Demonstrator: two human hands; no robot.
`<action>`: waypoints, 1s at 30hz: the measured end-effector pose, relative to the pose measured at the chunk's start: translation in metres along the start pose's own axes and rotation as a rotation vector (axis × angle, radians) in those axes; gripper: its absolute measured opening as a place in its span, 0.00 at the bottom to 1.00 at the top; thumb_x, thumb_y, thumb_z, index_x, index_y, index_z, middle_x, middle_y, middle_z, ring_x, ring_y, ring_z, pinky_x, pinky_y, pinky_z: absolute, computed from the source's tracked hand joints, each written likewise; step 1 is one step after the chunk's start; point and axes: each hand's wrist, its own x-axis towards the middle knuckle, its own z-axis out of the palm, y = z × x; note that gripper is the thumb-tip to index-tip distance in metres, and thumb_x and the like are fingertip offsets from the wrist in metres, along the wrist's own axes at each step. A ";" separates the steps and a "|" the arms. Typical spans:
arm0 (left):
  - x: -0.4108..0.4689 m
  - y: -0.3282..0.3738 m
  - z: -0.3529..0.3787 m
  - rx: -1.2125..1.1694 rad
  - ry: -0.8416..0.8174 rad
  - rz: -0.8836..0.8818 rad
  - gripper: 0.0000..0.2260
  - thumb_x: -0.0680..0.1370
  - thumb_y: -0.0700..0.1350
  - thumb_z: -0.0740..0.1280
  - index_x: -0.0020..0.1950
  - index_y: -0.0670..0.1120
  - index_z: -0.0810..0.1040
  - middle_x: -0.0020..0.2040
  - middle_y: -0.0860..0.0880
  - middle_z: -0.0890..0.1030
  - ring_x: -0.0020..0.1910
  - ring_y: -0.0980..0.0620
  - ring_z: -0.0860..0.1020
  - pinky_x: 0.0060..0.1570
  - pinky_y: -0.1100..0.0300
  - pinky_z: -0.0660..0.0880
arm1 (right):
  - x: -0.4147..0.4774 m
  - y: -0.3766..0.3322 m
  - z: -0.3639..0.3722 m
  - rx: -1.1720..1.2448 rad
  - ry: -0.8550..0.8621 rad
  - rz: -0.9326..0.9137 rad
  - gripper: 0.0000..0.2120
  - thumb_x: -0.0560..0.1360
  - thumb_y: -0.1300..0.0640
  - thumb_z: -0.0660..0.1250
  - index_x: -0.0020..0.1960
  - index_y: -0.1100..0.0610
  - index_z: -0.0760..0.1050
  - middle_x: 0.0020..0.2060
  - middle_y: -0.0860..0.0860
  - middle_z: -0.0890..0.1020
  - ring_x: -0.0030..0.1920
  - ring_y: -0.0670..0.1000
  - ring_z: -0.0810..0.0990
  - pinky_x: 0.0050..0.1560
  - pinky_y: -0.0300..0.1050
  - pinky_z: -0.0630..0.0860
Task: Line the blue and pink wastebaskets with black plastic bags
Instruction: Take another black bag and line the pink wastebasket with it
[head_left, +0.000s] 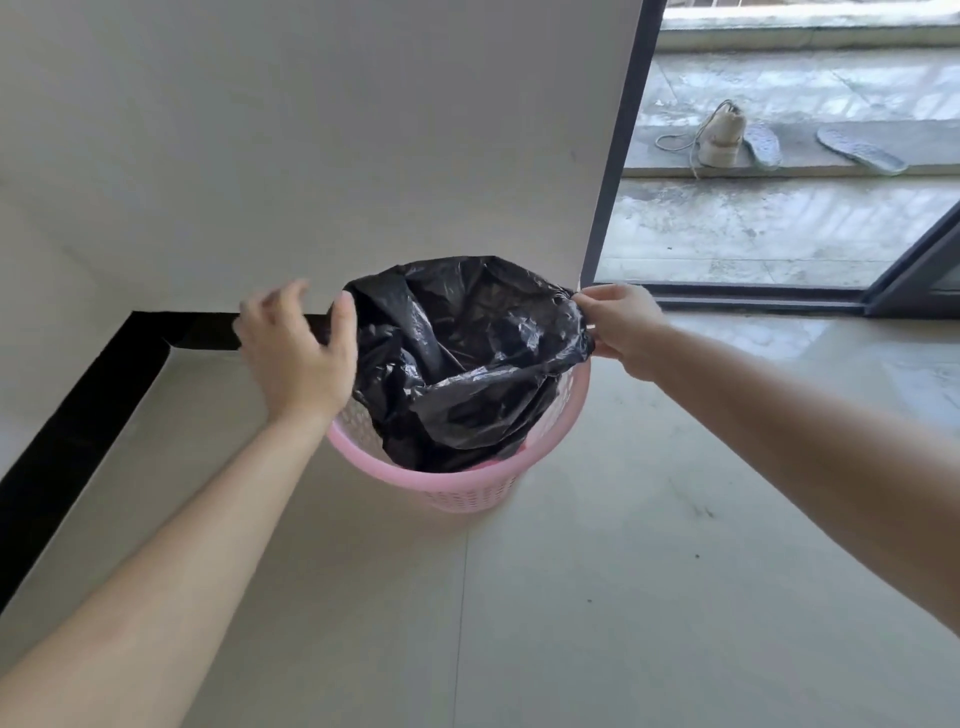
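Wall (311, 130) close behind basket, black skirting (78, 415) along its foot. Shoe (722, 135) and two insoles (862, 148) on ledge beyond glass door, well apart. Pink basket (467, 491) on floor (623, 597) near wall corner. Black bag (467, 364) crumpled, glossy, mouth open, near rim uncovered. Left hand (296, 353) grip wide, thumb touching bag edge. Right hand (623, 325) grip pinching bag edge at far-right rim.
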 end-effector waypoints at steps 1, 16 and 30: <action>-0.005 0.011 -0.004 0.058 0.059 0.182 0.18 0.77 0.56 0.65 0.59 0.45 0.78 0.60 0.42 0.76 0.60 0.41 0.72 0.57 0.50 0.67 | 0.000 0.003 0.001 0.041 0.016 0.010 0.12 0.79 0.55 0.70 0.60 0.57 0.78 0.53 0.57 0.85 0.46 0.52 0.85 0.45 0.50 0.85; -0.086 0.059 0.016 0.130 -0.092 0.785 0.23 0.81 0.50 0.62 0.26 0.46 0.69 0.22 0.50 0.71 0.24 0.45 0.69 0.40 0.51 0.69 | -0.050 0.029 0.000 -0.030 0.016 0.001 0.16 0.77 0.43 0.68 0.54 0.54 0.83 0.46 0.52 0.85 0.37 0.48 0.79 0.35 0.40 0.75; -0.088 0.056 0.018 0.033 0.108 0.936 0.19 0.75 0.60 0.70 0.35 0.45 0.79 0.27 0.49 0.70 0.25 0.50 0.70 0.20 0.56 0.66 | -0.049 0.032 0.005 0.692 -0.105 0.230 0.18 0.80 0.47 0.61 0.56 0.59 0.80 0.47 0.56 0.86 0.40 0.54 0.86 0.37 0.44 0.83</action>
